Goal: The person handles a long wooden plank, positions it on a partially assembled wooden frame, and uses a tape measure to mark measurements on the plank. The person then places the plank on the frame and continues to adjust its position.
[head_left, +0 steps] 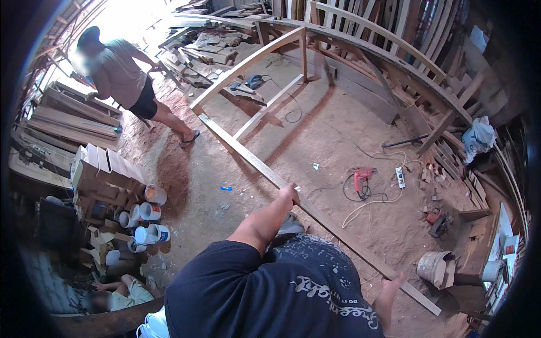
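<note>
A large curved wooden frame (265, 56) lies across the sawdust floor. Its long straight rail (327, 217) runs diagonally in front of me. My left hand (289, 195) grips that rail near its middle. My right hand (391, 283) rests on the same rail closer to its near end, fingers around the edge. My dark printed shirt fills the lower middle of the view and hides my lower arms.
A person in a grey shirt (121, 73) stands at the far left by stacked planks. A red power drill (360, 179), cables and a power strip (400, 177) lie on the floor right of the rail. White buckets (151, 222) stand left; a bucket (435, 266) right.
</note>
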{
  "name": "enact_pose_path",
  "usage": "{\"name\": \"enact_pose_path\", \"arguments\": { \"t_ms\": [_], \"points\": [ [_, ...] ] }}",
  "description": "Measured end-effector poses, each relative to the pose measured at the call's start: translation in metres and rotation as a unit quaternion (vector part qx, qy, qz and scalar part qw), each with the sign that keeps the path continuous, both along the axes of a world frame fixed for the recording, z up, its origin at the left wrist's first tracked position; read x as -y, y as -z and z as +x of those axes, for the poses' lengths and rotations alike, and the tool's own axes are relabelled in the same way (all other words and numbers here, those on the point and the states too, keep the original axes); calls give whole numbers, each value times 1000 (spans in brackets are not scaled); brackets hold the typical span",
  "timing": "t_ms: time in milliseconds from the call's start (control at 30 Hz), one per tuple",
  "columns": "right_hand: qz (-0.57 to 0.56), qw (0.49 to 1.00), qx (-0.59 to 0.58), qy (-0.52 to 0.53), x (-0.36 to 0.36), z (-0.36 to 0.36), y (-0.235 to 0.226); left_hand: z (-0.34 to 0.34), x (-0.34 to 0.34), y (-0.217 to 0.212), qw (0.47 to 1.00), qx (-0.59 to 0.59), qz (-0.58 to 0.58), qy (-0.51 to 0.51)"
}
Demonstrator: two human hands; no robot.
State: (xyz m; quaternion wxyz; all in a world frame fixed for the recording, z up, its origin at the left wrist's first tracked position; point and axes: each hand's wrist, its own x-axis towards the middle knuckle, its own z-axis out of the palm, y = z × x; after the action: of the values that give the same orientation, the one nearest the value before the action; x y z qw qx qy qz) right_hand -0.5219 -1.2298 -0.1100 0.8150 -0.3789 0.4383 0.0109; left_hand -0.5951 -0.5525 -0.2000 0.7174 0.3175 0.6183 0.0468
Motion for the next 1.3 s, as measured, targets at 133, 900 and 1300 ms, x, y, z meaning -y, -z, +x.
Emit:
{"name": "enact_pose_path", "arguments": {
  "t_ms": [133, 900, 1300],
  "points": [
    [25, 999, -37, 8, -24, -1, -11, 3, -4, -22, 995, 4, -28, -93],
    [101, 994, 10, -49, -45, -30, 4, -14, -20, -105, 994, -56, 11, -91],
    [149, 984, 61, -77, -55, -42, -7, -23, -31, -83, 996, -11, -22, -80]
  ]
}}
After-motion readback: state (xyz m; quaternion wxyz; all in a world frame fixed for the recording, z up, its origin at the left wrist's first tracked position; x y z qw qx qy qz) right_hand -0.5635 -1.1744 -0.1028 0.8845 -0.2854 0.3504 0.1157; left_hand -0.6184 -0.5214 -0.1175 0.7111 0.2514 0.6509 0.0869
